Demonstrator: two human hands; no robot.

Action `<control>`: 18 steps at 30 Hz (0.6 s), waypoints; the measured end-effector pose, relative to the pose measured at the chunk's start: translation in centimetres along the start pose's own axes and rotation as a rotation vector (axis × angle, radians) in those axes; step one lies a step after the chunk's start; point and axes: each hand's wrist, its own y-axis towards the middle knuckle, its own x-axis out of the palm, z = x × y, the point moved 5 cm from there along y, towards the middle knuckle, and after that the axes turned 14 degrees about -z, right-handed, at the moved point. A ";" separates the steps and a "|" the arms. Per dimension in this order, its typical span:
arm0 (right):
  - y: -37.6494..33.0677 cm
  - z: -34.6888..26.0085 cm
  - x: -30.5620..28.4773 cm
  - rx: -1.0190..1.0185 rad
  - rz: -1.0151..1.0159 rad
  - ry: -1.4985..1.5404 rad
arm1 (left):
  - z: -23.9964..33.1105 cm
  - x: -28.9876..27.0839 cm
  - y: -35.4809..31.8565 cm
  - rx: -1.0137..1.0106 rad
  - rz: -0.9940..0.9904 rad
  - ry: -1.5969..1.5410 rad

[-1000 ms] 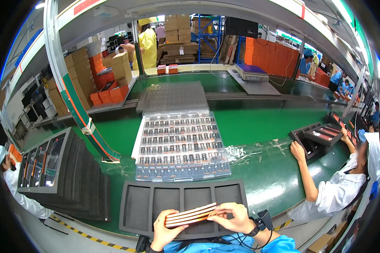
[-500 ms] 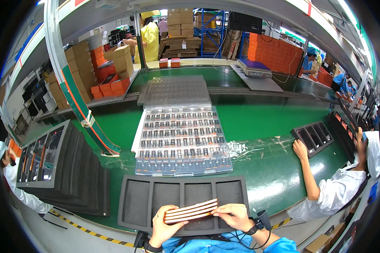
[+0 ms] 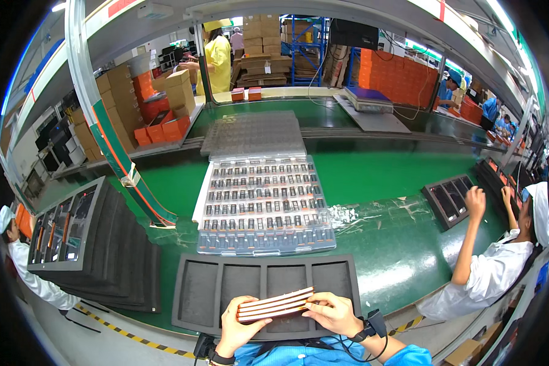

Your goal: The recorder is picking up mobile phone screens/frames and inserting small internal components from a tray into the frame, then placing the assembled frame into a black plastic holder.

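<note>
Several thin flat panels, with pale and orange edges, make up a small stack (image 3: pixel 274 305) held level above a black foam tray (image 3: pixel 175 293). My left hand (image 3: pixel 238 328) grips the left end, thumb in front and fingers behind. At the right end, the thumb and fingers of my right hand (image 3: pixel 334 314) pinch the panels. Wide recesses divide the foam tray, and its near edge is partly hidden by my hands. Just beyond it, a clear plastic tray (image 3: pixel 265 243) carries rows of small dark parts.
Clear trays (image 3: pixel 253 134) lie farther back. On the left rises a tall stack of black foam trays (image 3: pixel 119 250), beside a slanting post (image 3: pixel 113 152). At right, a co-worker's hand (image 3: pixel 474 204) is raised by another foam tray (image 3: pixel 448 201). Green bench (image 3: pixel 384 244) surrounds these.
My hands and the panel stack stay almost in place; the right fingers shift slightly. At right, the co-worker's hand has lifted off the foam tray's near edge and moved right.
</note>
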 end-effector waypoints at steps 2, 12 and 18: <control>-0.1 0.0 -0.2 0.089 -0.036 -0.045 | 0.4 0.0 0.1 -0.014 -0.001 -0.015; -0.7 0.3 0.6 0.061 -0.138 -0.114 | 7.4 -0.1 3.0 0.182 -0.267 0.725; 0.0 -0.4 0.2 0.163 -0.074 0.082 | 6.9 2.4 4.6 0.090 -0.516 1.113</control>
